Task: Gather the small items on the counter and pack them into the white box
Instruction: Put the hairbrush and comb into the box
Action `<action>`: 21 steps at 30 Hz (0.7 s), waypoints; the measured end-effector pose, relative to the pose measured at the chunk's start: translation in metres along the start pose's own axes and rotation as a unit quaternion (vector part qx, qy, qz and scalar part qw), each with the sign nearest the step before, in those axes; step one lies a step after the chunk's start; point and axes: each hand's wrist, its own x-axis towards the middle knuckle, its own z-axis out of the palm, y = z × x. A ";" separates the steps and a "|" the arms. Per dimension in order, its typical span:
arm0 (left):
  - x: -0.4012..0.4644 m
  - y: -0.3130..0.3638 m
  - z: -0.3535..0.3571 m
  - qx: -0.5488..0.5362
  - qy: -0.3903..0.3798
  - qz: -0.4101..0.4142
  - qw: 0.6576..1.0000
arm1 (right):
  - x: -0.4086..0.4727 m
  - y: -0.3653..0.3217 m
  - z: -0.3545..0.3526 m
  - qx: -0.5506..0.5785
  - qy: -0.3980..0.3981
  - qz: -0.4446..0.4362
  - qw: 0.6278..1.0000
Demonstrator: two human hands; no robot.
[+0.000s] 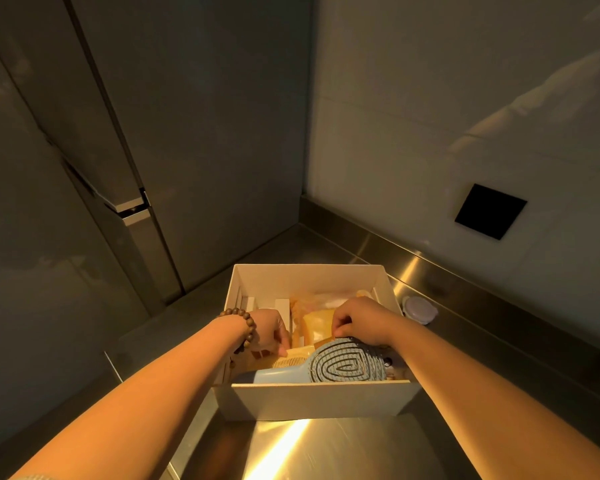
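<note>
The white box [312, 400] stands open on the steel counter in front of me. Inside it lie a light blue hairbrush [343, 368] along the near wall, a wooden comb [290, 360] beside it, and yellow plastic packets [317, 323] further back. My left hand [269, 329], with a bead bracelet on the wrist, reaches into the box and pinches the comb's left end. My right hand [361, 322] is also inside the box, fingers pinched on the comb's right end just above the brush head. What lies under the hands is hidden.
A small round white container [419, 309] sits on the counter just right of the box, near the steel backsplash [499, 299]. A black square plate [489, 211] is on the wall at right. Tall grey cabinet panels [187, 133] close off the left side.
</note>
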 end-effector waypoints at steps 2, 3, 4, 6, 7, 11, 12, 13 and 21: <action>-0.003 -0.001 0.000 -0.004 -0.007 0.004 1.000 | -0.001 -0.001 -0.002 -0.001 -0.006 0.000 1.000; -0.005 -0.001 0.000 -0.007 -0.007 0.005 1.000 | -0.002 -0.002 -0.002 -0.005 -0.011 -0.001 1.000; -0.006 -0.002 0.000 -0.013 -0.004 0.005 1.000 | -0.002 -0.002 -0.003 -0.009 -0.014 -0.002 1.000; -0.010 -0.002 0.000 -0.028 0.012 0.009 1.000 | -0.005 -0.003 -0.004 -0.006 -0.012 -0.002 1.000; -0.012 -0.001 -0.001 -0.027 0.028 0.015 0.999 | -0.007 -0.003 -0.004 0.001 -0.003 -0.001 1.000; -0.021 0.007 0.000 -0.005 0.125 0.035 0.992 | -0.022 0.001 -0.005 0.022 0.062 0.016 0.998; -0.023 0.011 0.002 -0.011 0.144 0.032 0.989 | -0.027 0.002 -0.005 0.028 0.078 0.023 0.996; -0.027 0.016 0.003 -0.015 0.159 0.031 0.987 | -0.033 0.003 -0.006 0.036 0.095 0.030 0.994; -0.039 0.091 0.022 0.049 0.255 0.122 0.958 | -0.107 0.019 -0.006 0.037 0.265 0.076 0.960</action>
